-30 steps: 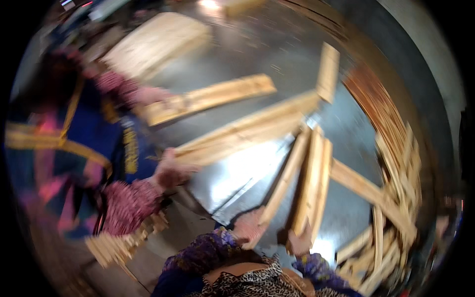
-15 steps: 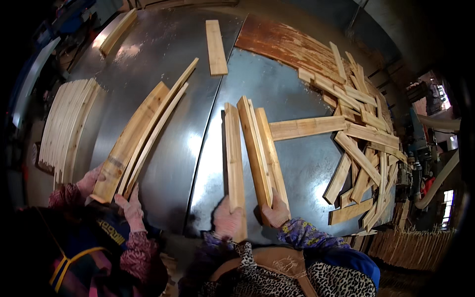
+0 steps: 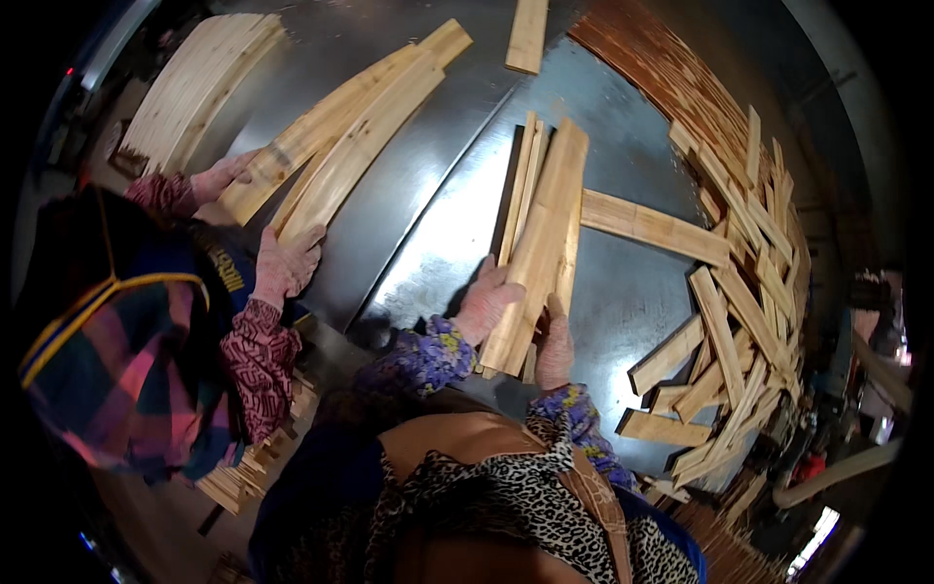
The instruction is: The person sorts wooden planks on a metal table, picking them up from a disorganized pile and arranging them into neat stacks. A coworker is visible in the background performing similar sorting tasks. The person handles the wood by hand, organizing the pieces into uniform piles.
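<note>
Head view: a metal table [image 3: 623, 302] spans the scene. At its left side a co-worker [image 3: 136, 380] grips long boards [image 3: 360, 146]. A jumbled heap of slats [image 3: 751, 314] covers the table's right side. Near the front edge, between the wearer's hands, a broad board [image 3: 540, 248] slants away, with narrow strips [image 3: 530, 165] along its left. The left hand [image 3: 486, 300] is half curled, thumb over the broad board's left edge; the right hand [image 3: 555, 350] curls at its right edge, fingers partly hidden.
</note>
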